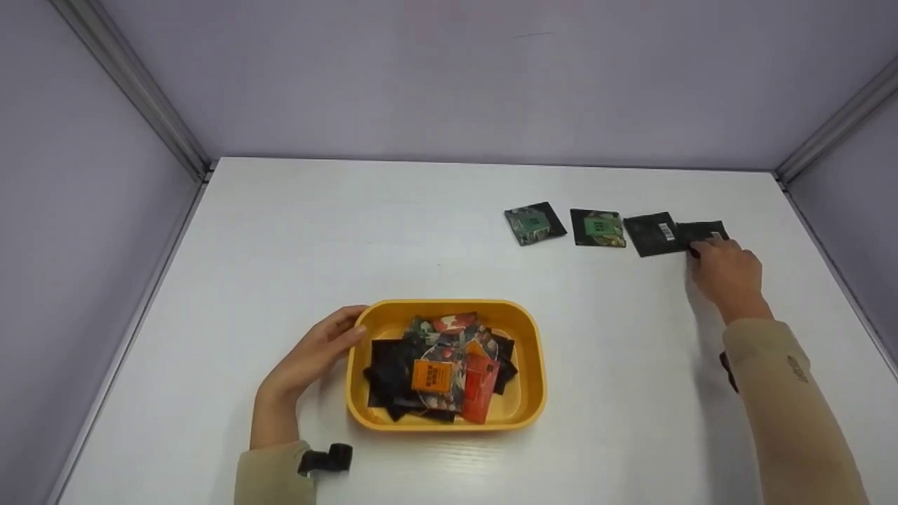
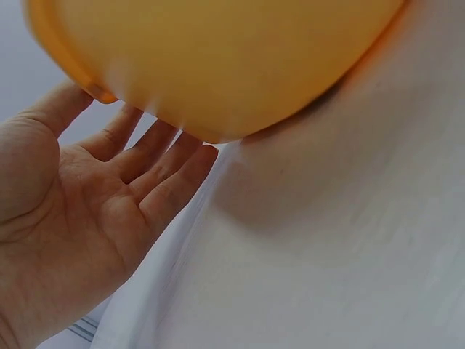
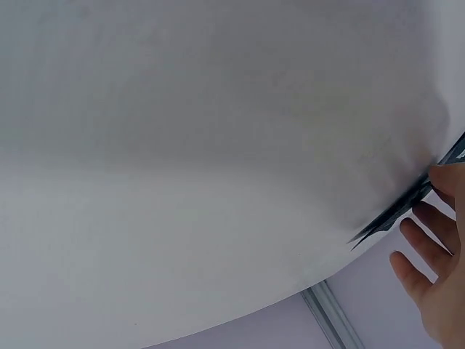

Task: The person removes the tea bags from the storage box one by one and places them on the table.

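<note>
From my station I look first at the head view. The left hand [image 1: 309,361] holds the yellow tray [image 1: 527,368] at its left side, the thumb over the rim and the other fingers outside. Inside the tray lies a loose heap of flat packets, among them the orange-labelled packet [image 1: 431,376] on top and the red packet [image 1: 480,393] to its right. Farther back, at the right part of the white table [image 1: 330,231], four packets make a row: the tilted green-labelled packet [image 1: 534,223], the straighter green-labelled packet [image 1: 598,228], the black packet with a barcode [image 1: 652,235], and the rightmost black packet [image 1: 696,229]. The last two are touching or slightly overlapping, I cannot tell which. The right hand [image 1: 729,275] is on the rightmost one, at its near edge.

In the left wrist view, I see the palm turned to me, the four fingers spread against the outer wall of the tray, and the tip of the thumb hidden by the rim.

In the right wrist view, I see thumb and index finger pinching the dark packet, while the remaining fingers stay apart from each other.
</note>
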A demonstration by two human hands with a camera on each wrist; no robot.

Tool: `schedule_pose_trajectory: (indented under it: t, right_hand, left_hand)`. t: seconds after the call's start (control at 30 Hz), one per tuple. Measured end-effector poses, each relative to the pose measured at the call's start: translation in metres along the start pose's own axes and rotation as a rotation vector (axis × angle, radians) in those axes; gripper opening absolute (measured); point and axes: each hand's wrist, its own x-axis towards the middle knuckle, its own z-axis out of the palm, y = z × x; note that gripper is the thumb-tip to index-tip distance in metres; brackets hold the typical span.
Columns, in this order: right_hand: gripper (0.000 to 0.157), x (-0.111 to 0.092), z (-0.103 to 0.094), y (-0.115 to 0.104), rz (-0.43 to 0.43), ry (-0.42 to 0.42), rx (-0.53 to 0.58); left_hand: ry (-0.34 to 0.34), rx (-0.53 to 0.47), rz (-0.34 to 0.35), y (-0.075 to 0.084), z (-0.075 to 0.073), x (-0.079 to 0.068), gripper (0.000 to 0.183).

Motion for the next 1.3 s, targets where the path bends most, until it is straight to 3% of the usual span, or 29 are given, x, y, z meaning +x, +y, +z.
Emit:
schedule_pose_trajectory:
  t: [0.3,0.4,0.47,0.57,0.67,0.77,1.07,1.3]
  right_hand:
    - [0.042,0.000,-0.002,0.001,-0.006,-0.104,0.022]
    - [0.041,0.000,-0.004,-0.001,-0.010,-0.104,0.011]
    - [0.037,-0.001,-0.005,-0.003,-0.021,-0.054,0.012]
    - [0.029,-0.002,-0.007,-0.012,-0.061,0.084,0.027]
    - [0.021,-0.004,-0.009,-0.025,-0.132,0.228,0.029]
    - [0.018,-0.008,-0.011,-0.039,-0.213,0.313,0.016]
    - [0.013,-0.022,-0.021,-0.077,-0.479,0.434,0.005]
    - [0.018,-0.033,-0.032,-0.112,-0.574,0.412,0.005]
  left_hand:
    - [0.011,0.012,-0.011,0.001,0.001,0.001,0.048]
    - [0.022,0.014,-0.023,-0.001,0.002,0.001,0.049]
    - [0.027,0.012,-0.034,-0.001,0.002,0.000,0.048]
    - [0.031,0.000,-0.044,-0.002,0.001,-0.001,0.047]
    - [0.027,-0.007,-0.042,-0.002,0.001,-0.001,0.047]
    - [0.024,-0.010,-0.041,0.000,0.001,-0.001,0.047]
    - [0.002,-0.001,-0.015,0.001,0.001,0.000,0.048]
    - [-0.001,-0.002,-0.007,0.002,-0.001,-0.001,0.047]
